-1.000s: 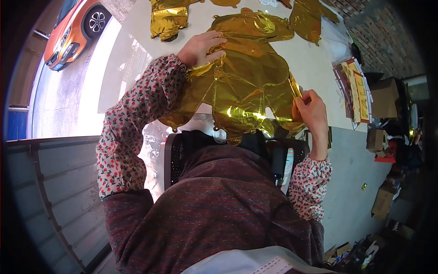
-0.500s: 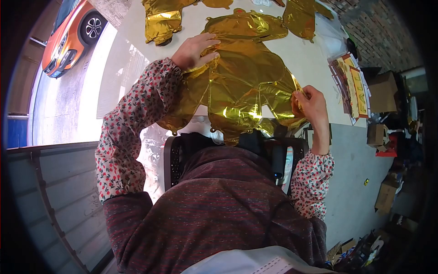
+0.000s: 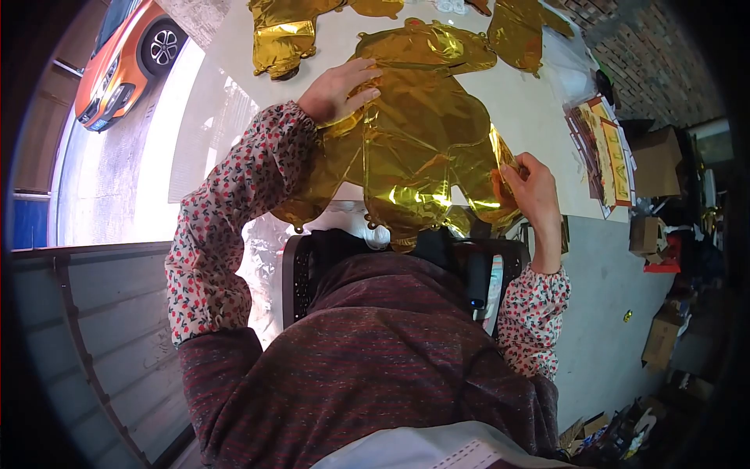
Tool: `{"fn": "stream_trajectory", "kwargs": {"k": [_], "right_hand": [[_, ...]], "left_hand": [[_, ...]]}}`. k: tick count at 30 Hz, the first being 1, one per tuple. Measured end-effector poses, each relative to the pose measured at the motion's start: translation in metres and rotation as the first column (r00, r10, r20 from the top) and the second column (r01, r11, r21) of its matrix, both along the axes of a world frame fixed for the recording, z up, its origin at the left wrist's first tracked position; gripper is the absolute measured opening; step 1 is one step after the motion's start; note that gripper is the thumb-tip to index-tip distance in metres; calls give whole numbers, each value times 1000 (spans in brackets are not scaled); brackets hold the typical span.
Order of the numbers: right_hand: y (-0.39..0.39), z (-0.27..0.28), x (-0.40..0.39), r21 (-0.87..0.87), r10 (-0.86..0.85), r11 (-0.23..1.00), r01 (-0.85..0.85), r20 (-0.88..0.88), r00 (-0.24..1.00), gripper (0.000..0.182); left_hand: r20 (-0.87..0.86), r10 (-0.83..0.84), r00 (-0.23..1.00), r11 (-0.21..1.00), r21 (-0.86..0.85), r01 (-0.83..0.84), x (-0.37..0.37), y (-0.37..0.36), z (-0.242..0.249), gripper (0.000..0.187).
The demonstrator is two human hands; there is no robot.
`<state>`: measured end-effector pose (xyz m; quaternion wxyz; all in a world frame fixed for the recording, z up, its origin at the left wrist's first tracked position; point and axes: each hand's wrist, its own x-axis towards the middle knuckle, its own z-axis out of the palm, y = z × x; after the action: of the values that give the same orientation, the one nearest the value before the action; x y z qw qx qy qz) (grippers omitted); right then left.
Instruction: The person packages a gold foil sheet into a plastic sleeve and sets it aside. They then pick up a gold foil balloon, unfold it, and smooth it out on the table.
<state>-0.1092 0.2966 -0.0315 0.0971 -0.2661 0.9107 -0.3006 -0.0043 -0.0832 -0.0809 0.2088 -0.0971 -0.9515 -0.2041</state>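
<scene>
A flat gold foil balloon [image 3: 414, 117] lies across the near side of the table, its lower lobes hanging over the edge towards my lap. My left hand [image 3: 341, 92] rests on its upper left part with the fingers stretched out. At the right edge of the foil, my right hand [image 3: 533, 187] has its thumb on top and its other fingers curled, pinching the border. Creases and bright reflections run over the foil. Farther back lie more gold foil balloons, one at the left [image 3: 283, 43] and one at the right [image 3: 516, 35].
The pale table [image 3: 223, 102] has printed cards [image 3: 605, 152] at its right edge and clear plastic [image 3: 566, 74] behind them. Cardboard boxes [image 3: 655, 160] stand to the right. An orange car [image 3: 117, 66] is outside at the left, beyond a metal panel [image 3: 117, 328].
My right hand has shifted slightly down along the foil's edge, and the reflections there have changed. My left hand stays in about the same place on the foil.
</scene>
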Motion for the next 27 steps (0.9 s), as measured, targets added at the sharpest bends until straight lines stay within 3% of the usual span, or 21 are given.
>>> {"fn": "stream_trajectory", "kwargs": {"k": [4, 10, 16, 19, 21, 22, 24, 26, 27], "right_hand": [[2, -2, -2, 8, -13, 1000, 13, 16, 1000, 23], [2, -7, -4, -15, -23, 1000, 23, 9, 1000, 22], [4, -11, -5, -68, -22, 997, 22, -1, 1000, 22], [4, -10, -3, -67, -22, 998, 22, 1, 1000, 23], [5, -13, -4, -86, -10, 996, 10, 1, 1000, 23], [5, -14, -4, -79, -11, 997, 11, -3, 1000, 23], [5, -14, -5, -71, -16, 997, 15, -14, 1000, 24], [6, -17, -5, -104, -11, 994, 10, -3, 1000, 24], [6, -18, -6, -119, -6, 993, 6, -1, 1000, 25]], "left_hand": [[33, 36, 999, 998, 43, -38, -1, -1, -1, 38], [-66, 66, 996, 985, 162, -54, -2, -2, -4, 34], [-170, 86, 982, 990, 124, -65, 7, 5, 10, 28], [-67, 88, 994, 992, 95, -81, 49, 22, 43, 22], [119, 143, 983, 984, 90, -154, 91, 51, 66, 19], [199, 96, 975, 982, 139, -125, 116, 56, 64, 18], [362, 112, 925, 894, 370, -253, 160, 99, 69, 17], [461, -61, 885, 867, 464, -182, 192, 114, 48, 25], [522, -91, 848, 828, 513, -227, 201, 124, 37, 34]]}}
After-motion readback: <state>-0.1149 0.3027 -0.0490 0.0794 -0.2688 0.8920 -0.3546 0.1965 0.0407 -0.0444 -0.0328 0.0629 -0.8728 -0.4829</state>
